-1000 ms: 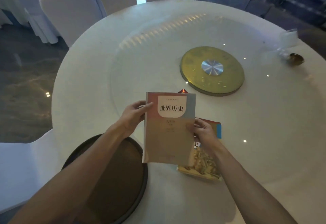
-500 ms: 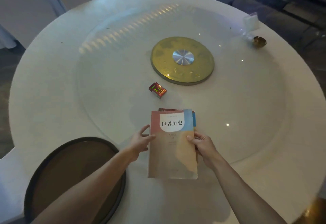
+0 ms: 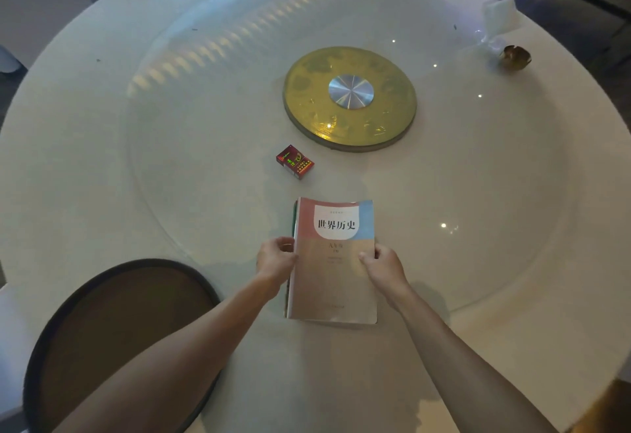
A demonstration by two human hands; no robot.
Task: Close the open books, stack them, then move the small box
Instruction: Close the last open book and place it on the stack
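Left hand (image 3: 276,258): fingers curled on the left edge of the top book (image 3: 333,262), gripping it.
Right hand (image 3: 384,266): pinching the book's right edge.
Books: closed, stacked; another book's edge (image 3: 293,224) peeks out at 9 o'clock.
Small box (image 3: 295,161): red, at 11 o'clock from the stack, apart.
Table (image 3: 102,159): round, white; gold disc (image 3: 350,98) at 12 o'clock.

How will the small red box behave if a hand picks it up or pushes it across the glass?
The small red box looks like thin printed card, so it is probably light and could dent under a hard squeeze. It lies flat on its broad face, so it should not roll or tip. The glass turntable looks smooth and glossy, so a push would likely make it slide easily.
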